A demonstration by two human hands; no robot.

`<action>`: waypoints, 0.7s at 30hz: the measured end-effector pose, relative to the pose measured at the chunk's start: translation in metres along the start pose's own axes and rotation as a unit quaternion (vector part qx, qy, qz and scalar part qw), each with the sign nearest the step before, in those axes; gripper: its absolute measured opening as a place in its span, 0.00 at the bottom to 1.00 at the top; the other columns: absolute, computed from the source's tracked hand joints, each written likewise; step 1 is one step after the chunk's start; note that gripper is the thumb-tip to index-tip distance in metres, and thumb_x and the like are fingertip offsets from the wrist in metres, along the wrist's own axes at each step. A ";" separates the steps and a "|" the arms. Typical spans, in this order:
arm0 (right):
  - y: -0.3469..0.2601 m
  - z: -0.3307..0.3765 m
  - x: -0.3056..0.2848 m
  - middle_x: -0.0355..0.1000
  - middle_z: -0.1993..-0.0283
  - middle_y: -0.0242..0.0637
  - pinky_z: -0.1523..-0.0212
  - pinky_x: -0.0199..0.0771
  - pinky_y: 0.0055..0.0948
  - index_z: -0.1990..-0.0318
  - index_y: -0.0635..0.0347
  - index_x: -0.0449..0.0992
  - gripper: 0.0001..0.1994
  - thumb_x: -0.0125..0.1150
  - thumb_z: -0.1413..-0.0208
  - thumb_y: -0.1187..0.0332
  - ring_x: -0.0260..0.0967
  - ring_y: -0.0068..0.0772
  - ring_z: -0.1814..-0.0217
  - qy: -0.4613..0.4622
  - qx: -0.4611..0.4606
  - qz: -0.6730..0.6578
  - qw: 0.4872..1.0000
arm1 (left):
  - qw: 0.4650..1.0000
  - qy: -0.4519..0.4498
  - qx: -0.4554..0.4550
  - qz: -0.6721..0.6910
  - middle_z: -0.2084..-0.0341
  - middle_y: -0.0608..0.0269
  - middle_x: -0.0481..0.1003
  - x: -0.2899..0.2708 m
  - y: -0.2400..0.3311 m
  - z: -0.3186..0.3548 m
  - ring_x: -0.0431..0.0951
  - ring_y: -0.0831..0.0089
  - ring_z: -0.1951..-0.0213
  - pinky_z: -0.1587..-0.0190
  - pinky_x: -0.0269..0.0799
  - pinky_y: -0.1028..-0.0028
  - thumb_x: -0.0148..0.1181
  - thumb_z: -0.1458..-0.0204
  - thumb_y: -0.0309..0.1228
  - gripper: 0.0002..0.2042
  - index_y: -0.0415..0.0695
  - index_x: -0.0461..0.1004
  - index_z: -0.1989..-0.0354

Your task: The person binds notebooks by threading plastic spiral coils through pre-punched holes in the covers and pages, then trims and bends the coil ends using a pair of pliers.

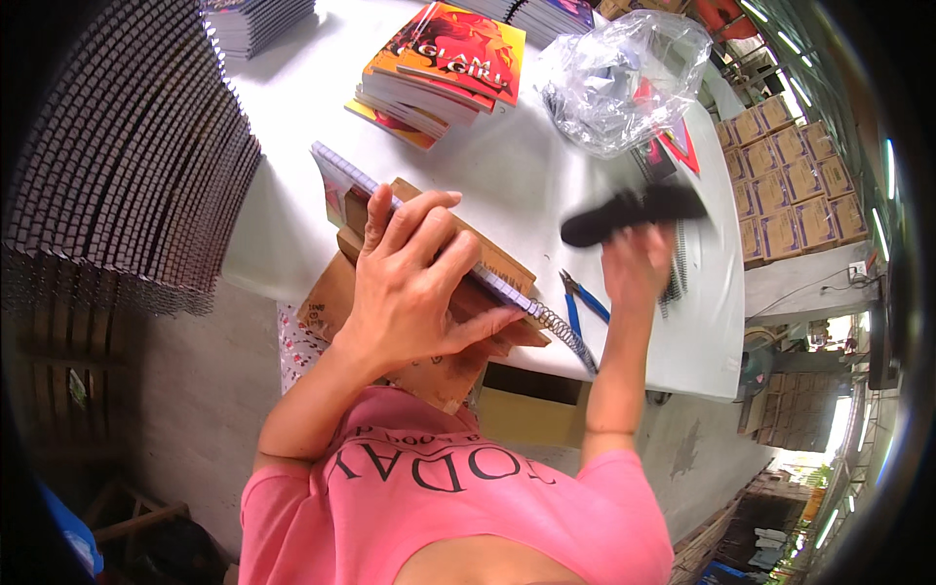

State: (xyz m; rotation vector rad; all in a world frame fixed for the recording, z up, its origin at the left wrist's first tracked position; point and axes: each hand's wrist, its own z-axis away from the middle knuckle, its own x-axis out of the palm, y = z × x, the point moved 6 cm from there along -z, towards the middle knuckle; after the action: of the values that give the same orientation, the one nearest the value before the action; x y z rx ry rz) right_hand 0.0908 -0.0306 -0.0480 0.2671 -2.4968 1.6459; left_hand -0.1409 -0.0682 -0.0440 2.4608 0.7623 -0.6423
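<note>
My left hand point(419, 283) lies spread over a spiral-bound notebook point(341, 180) and holds it down on a brown wooden block point(507, 268), with the thumb along the notebook's near edge. A metal spiral coil point(565, 336) sticks out of the notebook's right end. My right hand point(636, 265) is raised above the table and grips a long black object point(634, 213); it is blurred, so I cannot tell what it is. Blue-handled pliers point(583, 310) lie on the white table point(546, 175) between my two hands.
A pile of orange and red covered notebooks point(444, 63) and a crumpled clear plastic bag point(624, 78) sit at the far side. Tall rows of stacked spiral notebooks point(117, 166) stand on the left. Cardboard boxes point(790, 175) are stacked on the right.
</note>
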 end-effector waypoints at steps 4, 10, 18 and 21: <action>-0.018 0.038 0.043 0.74 0.62 0.61 0.54 0.73 0.53 0.72 0.64 0.76 0.14 0.57 0.46 0.60 0.74 0.57 0.58 -0.208 -0.054 0.087 0.973 | 0.992 -0.018 -0.081 0.096 0.65 0.56 0.68 -0.002 0.003 -0.005 0.66 0.57 0.49 0.41 0.49 0.54 0.71 0.71 0.52 0.25 0.43 0.70 0.75; -0.029 0.031 0.059 0.76 0.64 0.50 0.56 0.75 0.41 0.75 0.60 0.79 0.03 0.61 0.52 0.76 0.76 0.44 0.62 -0.224 -0.118 0.091 0.963 | 0.997 -0.022 -0.045 0.067 0.64 0.56 0.68 -0.006 0.004 -0.006 0.65 0.58 0.47 0.37 0.43 0.53 0.70 0.68 0.51 0.24 0.44 0.69 0.75; -0.030 0.012 0.068 0.77 0.67 0.45 0.58 0.76 0.30 0.73 0.61 0.79 0.08 0.59 0.61 0.83 0.77 0.38 0.66 -0.191 -0.105 0.282 0.934 | 0.998 -0.031 -0.039 0.048 0.60 0.57 0.69 -0.006 0.006 -0.006 0.65 0.59 0.47 0.36 0.42 0.53 0.70 0.68 0.49 0.27 0.44 0.68 0.65; -0.039 0.023 0.069 0.77 0.66 0.45 0.56 0.76 0.32 0.71 0.62 0.80 0.09 0.56 0.60 0.80 0.77 0.36 0.62 -0.155 -0.097 -0.022 0.983 | 0.995 -0.037 -0.055 0.077 0.57 0.58 0.68 -0.006 0.004 0.000 0.66 0.60 0.47 0.36 0.42 0.53 0.71 0.69 0.48 0.35 0.45 0.64 0.52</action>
State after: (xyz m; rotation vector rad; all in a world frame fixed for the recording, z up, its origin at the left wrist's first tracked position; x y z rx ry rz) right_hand 0.0317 -0.0714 -0.0075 0.5924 -2.8269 1.4243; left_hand -0.1426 -0.0737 -0.0396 2.3540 0.5565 -0.6132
